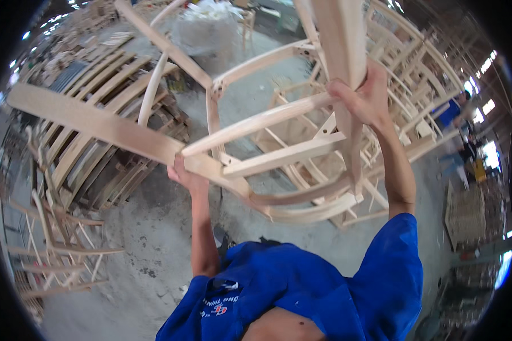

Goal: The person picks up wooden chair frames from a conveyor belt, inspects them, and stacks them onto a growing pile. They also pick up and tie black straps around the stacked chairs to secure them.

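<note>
Between my two raised hands is a bare, pale wooden chair frame [267, 122], tilted in the air with its legs pointing away and to the left. My left hand [188, 177] is closed round the frame where a long flat leg meets a round rail. Higher up, my right hand [367, 96] grips a thick post on the frame's right side, thumb across its front. Small dark holes show at the corner blocks of the seat frame. A curved rail runs along the frame's near side, above my chest.
Long curved wooden pieces [91, 108] lie stacked on pallets at the left. More chair frames [62, 250] stand at the lower left, others [415, 62] are piled at the right. A plastic-wrapped bundle [207, 34] sits at the back; a person in blue [452, 111] is far right.
</note>
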{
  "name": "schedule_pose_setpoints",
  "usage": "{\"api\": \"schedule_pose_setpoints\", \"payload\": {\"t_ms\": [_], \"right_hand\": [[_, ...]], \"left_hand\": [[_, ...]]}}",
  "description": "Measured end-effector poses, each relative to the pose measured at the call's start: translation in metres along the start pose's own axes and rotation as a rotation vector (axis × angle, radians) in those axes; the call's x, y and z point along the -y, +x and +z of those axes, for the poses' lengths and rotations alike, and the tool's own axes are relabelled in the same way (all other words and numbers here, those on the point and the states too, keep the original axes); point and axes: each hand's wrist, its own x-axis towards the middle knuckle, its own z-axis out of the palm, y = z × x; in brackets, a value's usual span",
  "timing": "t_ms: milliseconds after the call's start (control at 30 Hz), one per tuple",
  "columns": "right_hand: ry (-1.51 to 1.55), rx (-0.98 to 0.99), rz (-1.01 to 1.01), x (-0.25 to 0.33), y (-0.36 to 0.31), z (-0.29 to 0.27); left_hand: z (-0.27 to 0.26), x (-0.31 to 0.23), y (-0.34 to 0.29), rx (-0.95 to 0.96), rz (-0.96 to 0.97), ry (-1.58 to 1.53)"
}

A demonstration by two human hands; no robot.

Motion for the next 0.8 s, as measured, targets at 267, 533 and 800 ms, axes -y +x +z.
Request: {"api": "schedule_pose_setpoints", "payload": {"t_ms": [267, 533, 800], "right_hand": [[0.019, -0.511, 0.364, -0.099, -0.028, 0.049], [-0.013, -0.809, 0.469, -0.26, -0.044, 0.095], [-0.039, -0.807, 0.664, -0.372, -0.005, 0.105]], "left_hand": [[0.066, 0.126, 0.118, 0.455, 0.011, 0.127], [0.132, 0.259, 0.197, 0.743, 0.037, 0.446], [0.213, 0.373, 0.236, 0.878, -0.035, 0.541]]}}
